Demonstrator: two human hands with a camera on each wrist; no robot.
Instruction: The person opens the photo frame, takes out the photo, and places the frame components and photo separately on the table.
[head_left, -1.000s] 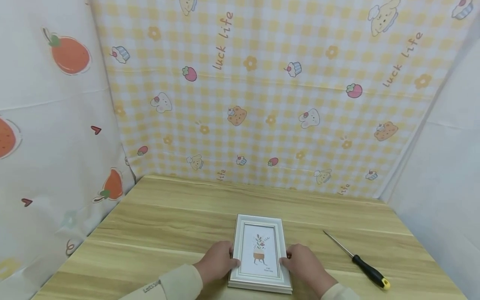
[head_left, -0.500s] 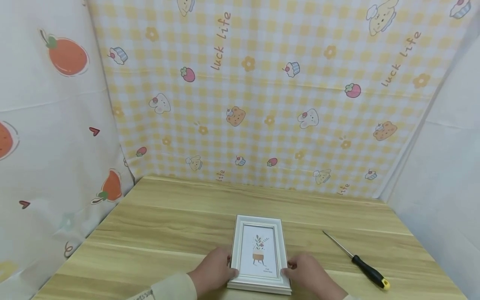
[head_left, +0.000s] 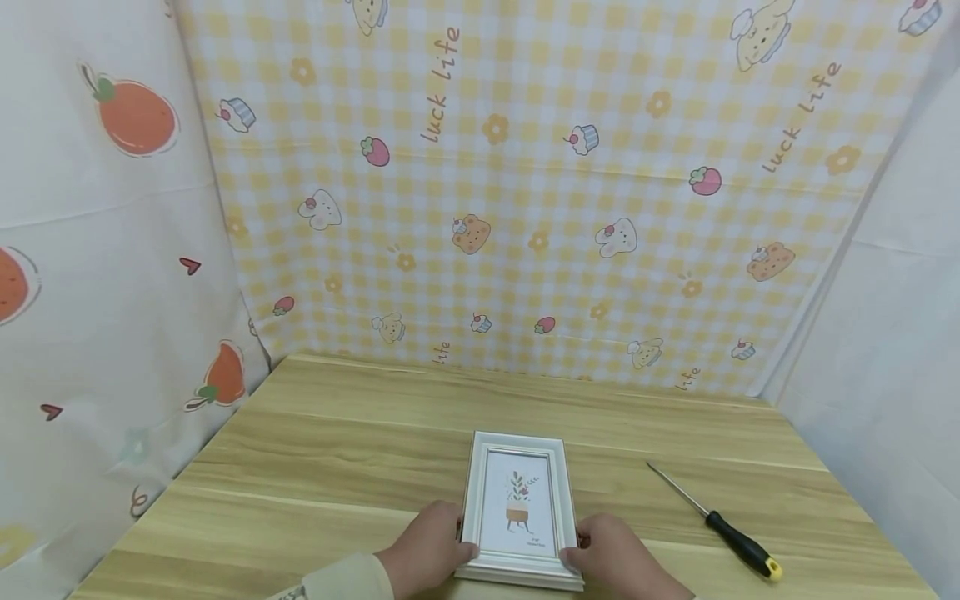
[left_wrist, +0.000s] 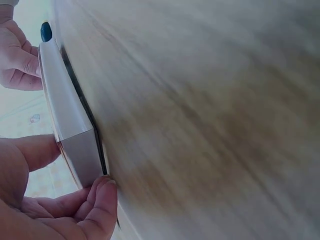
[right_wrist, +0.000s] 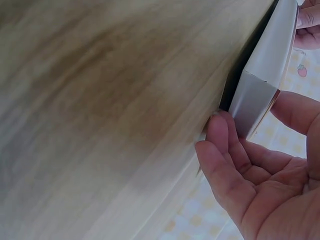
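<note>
A white picture frame (head_left: 519,567) lies face up on the wooden table, showing a print of a plant in an orange pot on legs. My left hand (head_left: 423,546) holds its left side near the lower corner, thumb on the front border. On the opposite side my right hand (head_left: 618,554) grips the frame the same way. In the left wrist view, curled fingertips (left_wrist: 105,195) reach the dark back edge of the frame (left_wrist: 65,95). The right wrist view shows fingers (right_wrist: 220,130) at that back edge too, with the thumb on the front.
A screwdriver (head_left: 738,542) with a black and yellow handle lies on the table (head_left: 360,433) to the right, its tip pointing away to the left. Behind the table hangs a yellow checked cloth (head_left: 525,183). Printed white cloth (head_left: 135,292) covers the left side.
Both hands have slid a little along the picture frame's sides toward its near corners. The frame stays almost in place, and the screwdriver has not moved.
</note>
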